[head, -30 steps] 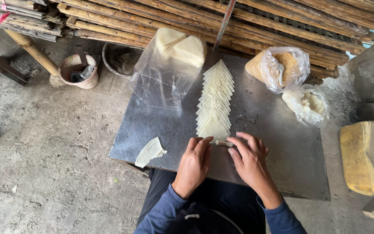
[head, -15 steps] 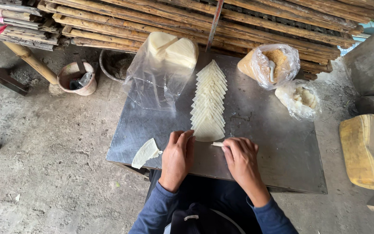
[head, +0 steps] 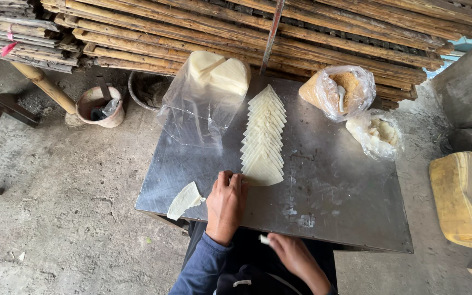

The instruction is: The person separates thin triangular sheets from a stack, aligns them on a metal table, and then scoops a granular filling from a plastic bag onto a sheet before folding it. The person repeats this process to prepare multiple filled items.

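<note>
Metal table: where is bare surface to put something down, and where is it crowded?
The metal table is bare on its right half, between the row of pale wedge slices and the right edge, below the two plastic bags. The far left is crowded by the clear bag of pale blocks; the near left holds the left hand and a loose slice.

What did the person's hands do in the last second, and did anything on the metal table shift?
The right hand pulled back from the row of pale wedge slices to the table's near edge, a small white piece at its fingers. The left hand slid left, now resting flat beside the row's near end. The row, the loose slice and the plastic bags stayed put on the metal table.
</note>
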